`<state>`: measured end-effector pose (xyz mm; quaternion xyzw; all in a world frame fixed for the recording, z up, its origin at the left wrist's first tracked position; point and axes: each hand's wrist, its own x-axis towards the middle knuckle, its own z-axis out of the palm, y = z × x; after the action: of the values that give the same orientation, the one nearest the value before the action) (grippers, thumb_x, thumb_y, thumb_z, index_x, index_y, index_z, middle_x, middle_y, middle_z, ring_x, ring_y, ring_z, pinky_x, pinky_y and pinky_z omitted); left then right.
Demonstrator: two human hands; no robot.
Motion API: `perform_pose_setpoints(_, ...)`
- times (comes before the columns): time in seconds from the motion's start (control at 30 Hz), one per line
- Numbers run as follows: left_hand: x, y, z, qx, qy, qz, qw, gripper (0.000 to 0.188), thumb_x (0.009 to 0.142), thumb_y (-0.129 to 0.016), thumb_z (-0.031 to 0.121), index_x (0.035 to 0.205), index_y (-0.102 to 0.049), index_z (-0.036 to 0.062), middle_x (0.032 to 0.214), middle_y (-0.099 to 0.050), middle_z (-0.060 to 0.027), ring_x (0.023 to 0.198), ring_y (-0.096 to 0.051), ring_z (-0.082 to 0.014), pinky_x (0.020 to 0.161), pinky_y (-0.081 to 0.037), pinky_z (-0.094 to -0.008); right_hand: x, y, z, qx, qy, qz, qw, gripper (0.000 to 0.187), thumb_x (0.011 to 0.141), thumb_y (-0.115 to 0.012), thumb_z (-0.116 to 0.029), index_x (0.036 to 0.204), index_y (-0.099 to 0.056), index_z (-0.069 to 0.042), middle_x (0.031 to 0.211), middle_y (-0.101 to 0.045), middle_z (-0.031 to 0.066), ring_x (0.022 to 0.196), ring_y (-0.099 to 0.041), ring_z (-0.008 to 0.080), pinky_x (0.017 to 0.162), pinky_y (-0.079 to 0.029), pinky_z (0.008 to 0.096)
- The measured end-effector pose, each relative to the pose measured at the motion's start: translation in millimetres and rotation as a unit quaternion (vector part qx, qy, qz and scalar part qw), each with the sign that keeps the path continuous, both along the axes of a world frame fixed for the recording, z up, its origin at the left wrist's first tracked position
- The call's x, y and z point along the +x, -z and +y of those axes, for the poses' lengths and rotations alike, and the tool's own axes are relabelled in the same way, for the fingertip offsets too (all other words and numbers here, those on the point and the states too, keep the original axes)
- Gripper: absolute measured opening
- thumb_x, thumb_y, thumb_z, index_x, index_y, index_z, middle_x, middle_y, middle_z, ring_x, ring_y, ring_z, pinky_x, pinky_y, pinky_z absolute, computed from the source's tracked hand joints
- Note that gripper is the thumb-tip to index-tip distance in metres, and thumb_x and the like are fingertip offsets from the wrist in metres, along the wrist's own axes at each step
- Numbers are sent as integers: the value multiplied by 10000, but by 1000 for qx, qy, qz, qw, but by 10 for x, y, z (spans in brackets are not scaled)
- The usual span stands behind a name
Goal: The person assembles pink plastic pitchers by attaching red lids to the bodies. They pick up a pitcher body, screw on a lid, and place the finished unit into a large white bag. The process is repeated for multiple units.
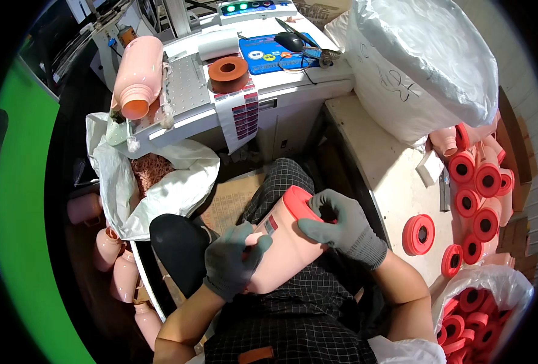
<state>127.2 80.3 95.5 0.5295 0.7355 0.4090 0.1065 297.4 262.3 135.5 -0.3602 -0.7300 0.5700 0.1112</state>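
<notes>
A pink plastic bottle point(284, 249) lies tilted above my lap, its red ring-shaped lid point(297, 202) facing up and away. Gloved in grey, my left hand point(234, 259) is closed around the lower left side of the bottle. My right hand point(340, 223), in a matching glove, grips the lid end, its thumb on the near edge and the other fingers bent over the lid's opening. A small red-and-white label point(271, 225) sticks to the bottle near the lid.
A white machine bench ahead bears another pink bottle point(138, 79), a brown tape roll point(228, 74) and a label strip point(237, 118). Lidded bottles point(486, 180) pile up at right beside loose red lids point(419, 235) and a bag of lids point(472, 315). Unlidded bottles point(124, 276) stand at left.
</notes>
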Motion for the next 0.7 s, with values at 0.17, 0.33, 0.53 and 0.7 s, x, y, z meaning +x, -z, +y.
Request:
perform_pose_setpoints(0.17, -306, 396, -107, 8, 135, -97, 986, 183, 991, -612, 223, 1010, -714, 72, 895, -671, -125, 800, -674, -352, 701, -556, -411, 306, 13, -12, 157, -127, 104, 974, 426, 699, -957, -240, 1012, -757, -31, 935, -715, 94, 837, -693, 200, 748, -557, 324)
perform_pose_setpoints(0.33, -692, 915, -54, -59, 373, -186, 907, 143, 963, -629, 127, 1067, -708, 68, 1020, -679, -127, 935, -695, -294, 741, -584, -377, 522, -69, -40, 139, -211, 203, 946, 425, 640, -991, -218, 972, -771, -72, 996, -718, 77, 928, -693, 235, 805, -546, 348)
perform_pose_setpoints(0.53, -481, 331, 308, -126, 247, -133, 952, 167, 950, -642, 184, 1012, -685, 36, 884, -668, -104, 818, -690, -283, 703, -568, -341, 736, -100, 32, 73, -106, 88, 988, 577, 740, -921, -255, 1201, -657, -30, 1038, -688, 118, 957, -673, 245, 842, -540, 367)
perform_pose_setpoints(0.7, -20, 161, 83, -10, 144, -81, 986, 148, 883, -683, 101, 981, -703, -8, 1010, -696, -137, 877, -714, -308, 746, -581, -346, 614, -49, -4, 115, -68, -4, 991, 683, 824, -865, -257, 1393, -606, 17, 1059, -690, 136, 946, -659, 259, 856, -529, 362)
